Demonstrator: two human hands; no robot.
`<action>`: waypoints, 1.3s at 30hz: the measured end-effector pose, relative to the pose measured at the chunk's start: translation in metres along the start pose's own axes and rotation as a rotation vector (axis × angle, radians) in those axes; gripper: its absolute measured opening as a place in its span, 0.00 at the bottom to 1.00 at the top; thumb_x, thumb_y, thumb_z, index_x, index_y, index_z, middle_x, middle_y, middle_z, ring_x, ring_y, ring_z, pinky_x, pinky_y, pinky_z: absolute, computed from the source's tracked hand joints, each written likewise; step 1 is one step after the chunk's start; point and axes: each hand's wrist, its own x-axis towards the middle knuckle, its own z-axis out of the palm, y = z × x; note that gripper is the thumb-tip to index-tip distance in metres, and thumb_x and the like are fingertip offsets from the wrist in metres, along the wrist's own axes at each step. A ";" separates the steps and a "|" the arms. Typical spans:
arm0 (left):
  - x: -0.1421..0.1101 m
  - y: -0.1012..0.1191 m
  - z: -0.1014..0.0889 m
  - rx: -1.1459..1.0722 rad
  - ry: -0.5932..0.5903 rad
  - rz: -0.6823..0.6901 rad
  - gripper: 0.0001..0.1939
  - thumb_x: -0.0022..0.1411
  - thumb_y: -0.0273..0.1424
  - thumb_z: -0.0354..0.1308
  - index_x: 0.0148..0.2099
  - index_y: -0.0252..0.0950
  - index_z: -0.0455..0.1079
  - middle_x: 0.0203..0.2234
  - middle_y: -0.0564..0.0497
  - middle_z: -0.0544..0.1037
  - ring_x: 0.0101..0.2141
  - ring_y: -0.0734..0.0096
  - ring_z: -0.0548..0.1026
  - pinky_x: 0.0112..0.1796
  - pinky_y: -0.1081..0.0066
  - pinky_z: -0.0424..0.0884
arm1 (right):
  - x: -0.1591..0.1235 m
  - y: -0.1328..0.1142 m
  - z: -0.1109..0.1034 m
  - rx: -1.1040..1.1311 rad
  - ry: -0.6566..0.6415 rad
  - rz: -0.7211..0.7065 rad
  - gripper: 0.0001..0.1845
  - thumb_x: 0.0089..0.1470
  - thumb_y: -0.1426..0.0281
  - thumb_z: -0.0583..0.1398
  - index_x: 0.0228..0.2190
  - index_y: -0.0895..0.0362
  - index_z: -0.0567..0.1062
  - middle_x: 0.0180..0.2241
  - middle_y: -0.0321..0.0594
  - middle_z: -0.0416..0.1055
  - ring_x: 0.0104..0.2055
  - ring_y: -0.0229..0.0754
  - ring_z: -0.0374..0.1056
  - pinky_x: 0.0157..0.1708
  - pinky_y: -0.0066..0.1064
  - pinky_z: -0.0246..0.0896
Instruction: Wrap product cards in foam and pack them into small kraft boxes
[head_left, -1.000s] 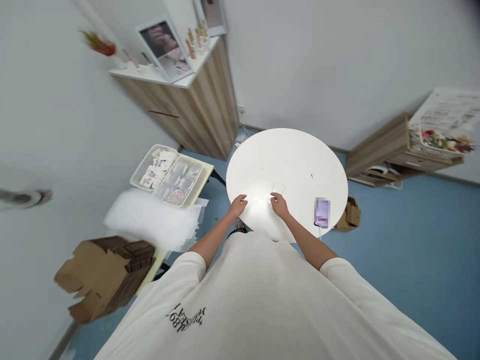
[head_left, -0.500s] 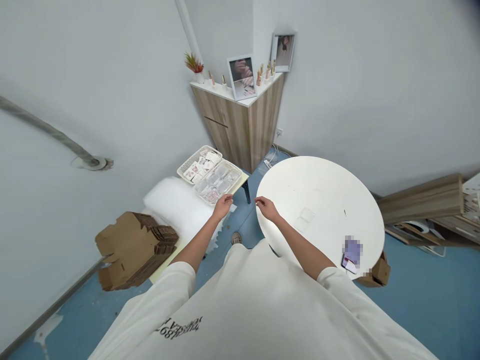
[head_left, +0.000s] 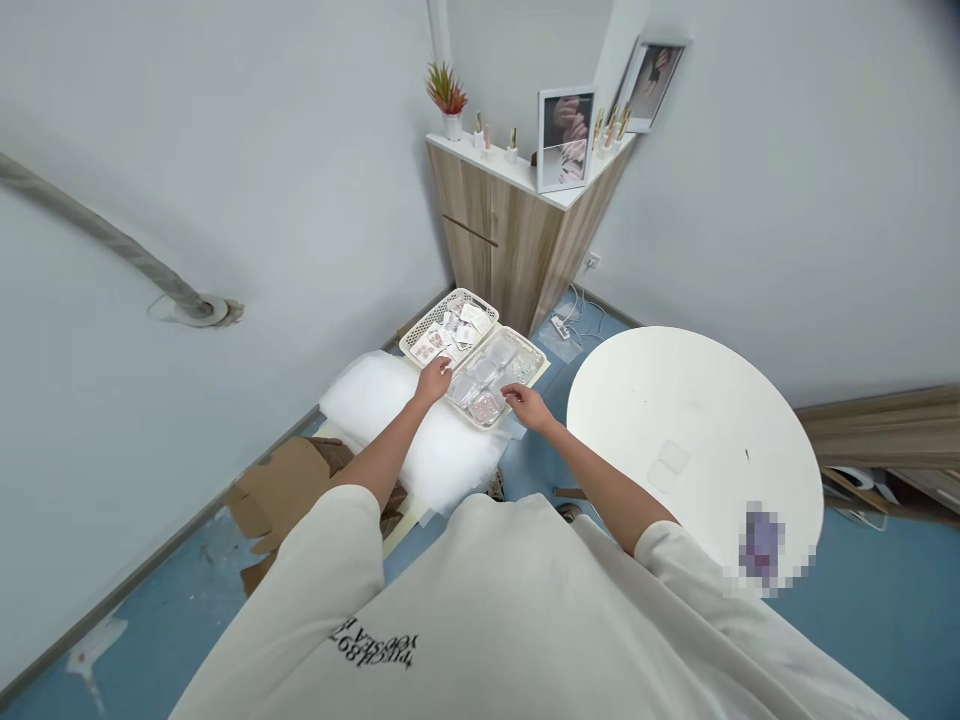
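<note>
Two pale baskets stand side by side on a low table. One basket point(head_left: 409, 345) has perforated sides and holds a jumble of white printed cards point(head_left: 450, 335). The other basket point(head_left: 541, 372) contains several clear plastic boxes point(head_left: 482, 368), one with pinkish pieces point(head_left: 486, 406) inside. My left hand point(head_left: 433, 381) is over the near edges where the two baskets meet, fingers loosely bent and apart, nothing visible in them. By the right rim of the basket of clear boxes is my right hand point(head_left: 528, 406), its fingers part-curled and apart, with no object showing in it.
A round white table point(head_left: 697, 390) on the right bears a clear case point(head_left: 667, 465) and a pixelated purple item point(head_left: 762, 545). White padding point(head_left: 375, 400) and flattened cardboard point(head_left: 289, 490) lie at left. A wood-grain corner cabinet point(head_left: 510, 230) stands behind; cables point(head_left: 577, 305) lie on the floor.
Both hands have moved from the gap between the tables to the baskets. The view has shifted, so the round table and cabinet appear farther right.
</note>
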 end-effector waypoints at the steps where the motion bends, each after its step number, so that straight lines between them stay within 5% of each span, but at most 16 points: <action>1: 0.010 -0.007 -0.005 0.016 0.001 -0.006 0.18 0.62 0.25 0.55 0.54 0.35 0.74 0.51 0.44 0.79 0.51 0.60 0.77 0.56 0.65 0.70 | 0.007 -0.006 0.006 0.005 -0.006 0.004 0.18 0.61 0.67 0.52 0.47 0.52 0.78 0.48 0.41 0.78 0.49 0.44 0.73 0.51 0.37 0.66; 10: 0.079 -0.053 -0.017 0.217 -0.008 0.070 0.20 0.61 0.27 0.58 0.56 0.34 0.73 0.54 0.39 0.76 0.57 0.49 0.71 0.61 0.55 0.63 | 0.041 -0.034 0.024 -0.033 -0.057 0.064 0.16 0.62 0.68 0.53 0.46 0.52 0.78 0.47 0.41 0.78 0.49 0.45 0.73 0.49 0.35 0.66; 18: 0.128 -0.052 -0.011 0.472 -0.067 0.146 0.15 0.64 0.28 0.57 0.53 0.32 0.71 0.52 0.34 0.75 0.56 0.44 0.70 0.58 0.51 0.62 | 0.050 -0.039 0.013 -0.052 -0.057 0.090 0.17 0.63 0.67 0.52 0.47 0.52 0.77 0.48 0.41 0.77 0.47 0.45 0.72 0.47 0.36 0.66; 32: 0.127 -0.039 -0.018 0.729 -0.156 0.106 0.24 0.62 0.34 0.60 0.59 0.34 0.61 0.51 0.33 0.75 0.53 0.43 0.72 0.54 0.53 0.59 | 0.059 -0.021 0.013 -0.041 -0.075 0.104 0.16 0.63 0.65 0.53 0.46 0.53 0.77 0.45 0.42 0.77 0.45 0.45 0.71 0.44 0.36 0.64; 39: 0.118 -0.034 -0.017 0.648 -0.015 0.095 0.28 0.60 0.32 0.57 0.61 0.32 0.61 0.50 0.32 0.77 0.54 0.41 0.71 0.55 0.51 0.58 | 0.057 -0.023 0.011 -0.063 -0.103 0.136 0.17 0.63 0.65 0.53 0.47 0.53 0.77 0.44 0.42 0.77 0.43 0.45 0.71 0.42 0.35 0.64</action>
